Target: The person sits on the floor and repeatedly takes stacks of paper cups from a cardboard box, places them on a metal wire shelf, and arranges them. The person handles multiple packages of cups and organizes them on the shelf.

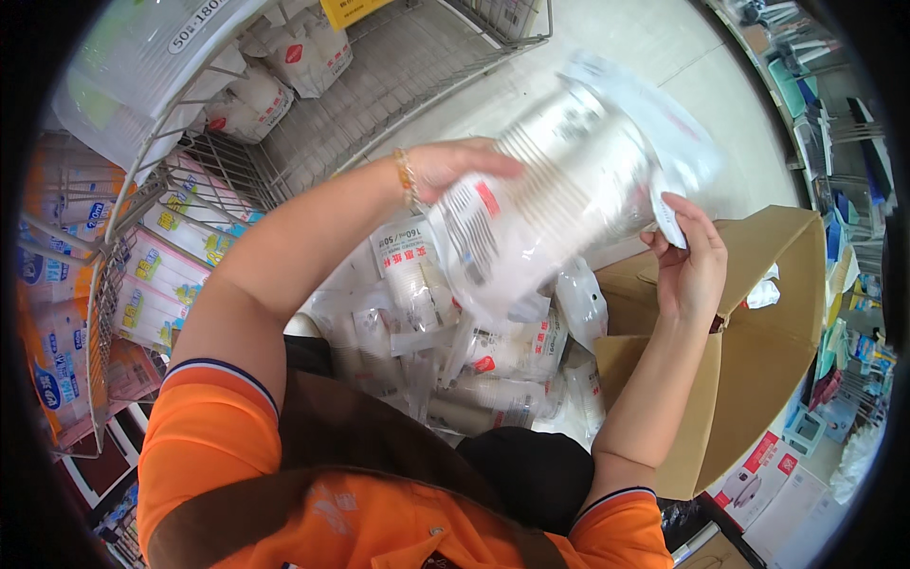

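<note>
A clear plastic pack of stacked paper cups (569, 181), slightly blurred, is tilted in front of me above a pile of packs. My left hand (458, 169), with a beaded bracelet at the wrist, grips its near-left side, thumb on top. Between the thumb and fingers of my right hand (688, 259) is a small white flap (668, 213) at the pack's right side. Whether the flap is a label or a fold of the bag I cannot tell. Below lie several similar paper cup packs (508, 348), heaped between my knees and partly hidden by the raised one.
An open cardboard box (757, 355) stands to the right. At upper left, a wire basket (377, 85) contains more cup packs (309, 53). Pink-and-white packages (156, 284) sit beside its left end. Shelves of household goods (817, 135) line the far right.
</note>
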The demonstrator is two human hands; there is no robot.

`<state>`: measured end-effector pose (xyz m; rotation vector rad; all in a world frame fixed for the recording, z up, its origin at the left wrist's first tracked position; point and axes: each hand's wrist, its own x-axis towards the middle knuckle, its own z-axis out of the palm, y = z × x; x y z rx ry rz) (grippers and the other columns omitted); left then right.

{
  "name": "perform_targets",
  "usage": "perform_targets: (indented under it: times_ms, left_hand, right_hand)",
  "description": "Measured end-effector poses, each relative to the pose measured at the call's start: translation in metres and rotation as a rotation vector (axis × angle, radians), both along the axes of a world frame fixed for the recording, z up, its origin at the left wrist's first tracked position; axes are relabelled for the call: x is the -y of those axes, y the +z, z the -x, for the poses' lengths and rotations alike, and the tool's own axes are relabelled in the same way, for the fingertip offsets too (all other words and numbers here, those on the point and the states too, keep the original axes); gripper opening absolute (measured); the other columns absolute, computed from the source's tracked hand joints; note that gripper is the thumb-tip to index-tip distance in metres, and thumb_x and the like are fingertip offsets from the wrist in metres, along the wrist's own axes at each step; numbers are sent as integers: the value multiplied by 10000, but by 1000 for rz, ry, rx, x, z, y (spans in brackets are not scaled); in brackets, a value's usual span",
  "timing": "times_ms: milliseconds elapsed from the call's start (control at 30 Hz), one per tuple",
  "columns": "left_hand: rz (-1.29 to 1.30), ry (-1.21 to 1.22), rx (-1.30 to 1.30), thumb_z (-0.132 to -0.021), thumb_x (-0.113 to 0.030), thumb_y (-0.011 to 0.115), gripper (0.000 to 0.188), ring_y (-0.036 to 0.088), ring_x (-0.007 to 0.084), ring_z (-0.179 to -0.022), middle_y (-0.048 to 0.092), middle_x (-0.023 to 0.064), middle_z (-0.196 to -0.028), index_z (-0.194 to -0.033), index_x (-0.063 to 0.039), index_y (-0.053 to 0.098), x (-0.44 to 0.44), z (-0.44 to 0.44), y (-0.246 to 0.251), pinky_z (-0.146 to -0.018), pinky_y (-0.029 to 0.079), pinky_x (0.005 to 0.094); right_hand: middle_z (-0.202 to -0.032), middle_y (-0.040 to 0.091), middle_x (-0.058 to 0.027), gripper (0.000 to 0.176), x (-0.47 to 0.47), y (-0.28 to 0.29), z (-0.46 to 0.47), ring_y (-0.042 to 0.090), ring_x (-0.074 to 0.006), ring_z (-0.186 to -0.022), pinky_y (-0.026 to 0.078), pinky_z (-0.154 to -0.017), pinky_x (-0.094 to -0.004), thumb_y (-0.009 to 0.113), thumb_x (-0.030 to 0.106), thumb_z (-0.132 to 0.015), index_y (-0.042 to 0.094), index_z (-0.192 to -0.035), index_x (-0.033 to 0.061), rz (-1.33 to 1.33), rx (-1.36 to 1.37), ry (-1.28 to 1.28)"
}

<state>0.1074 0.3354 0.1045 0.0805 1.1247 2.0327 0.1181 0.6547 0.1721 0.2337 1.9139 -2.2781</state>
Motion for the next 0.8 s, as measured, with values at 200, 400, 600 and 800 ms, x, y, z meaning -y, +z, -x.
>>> perform_targets:
  times_ms: [200,400,600,800]
  left_hand:
    - [339,-135,-531,-727,-386,867,824,607,227,-1167,613,151,-1278,-1348,13,503,-33,3,12,-1004,489,341]
    - [465,-100,-573,-656,-246,923,918,538,220,-1229,570,123,-1321,-1400,-11,440,-22,1,10,-1064,432,356]
    - [818,525,-1028,-644,-250,923,989,467,280,-1300,418,155,-1440,-1451,-74,378,-36,-40,9,-1089,390,424]
    - [1033,499,-1411,-573,-247,926,1085,366,414,-1387,312,232,-1518,-1458,-69,325,-58,-48,22,-1115,362,516]
  right_hand:
    - [-983,677,-99,286,23,24,-12,647,-146,-812,530,-681,-264,665,165,-927,625,-1114,-47,291,133,23]
    - [-642,581,41,167,43,26,-26,435,12,-541,351,-476,-183,715,101,-909,653,-790,2,-361,-58,171]
    - [-701,651,-20,100,44,17,-19,558,-46,-561,448,-498,-204,693,70,-910,675,-850,-7,-34,-107,-98]
    - [-900,711,-127,171,55,26,-25,694,-169,-718,580,-620,-281,555,31,-943,655,-1042,-66,123,-200,-298]
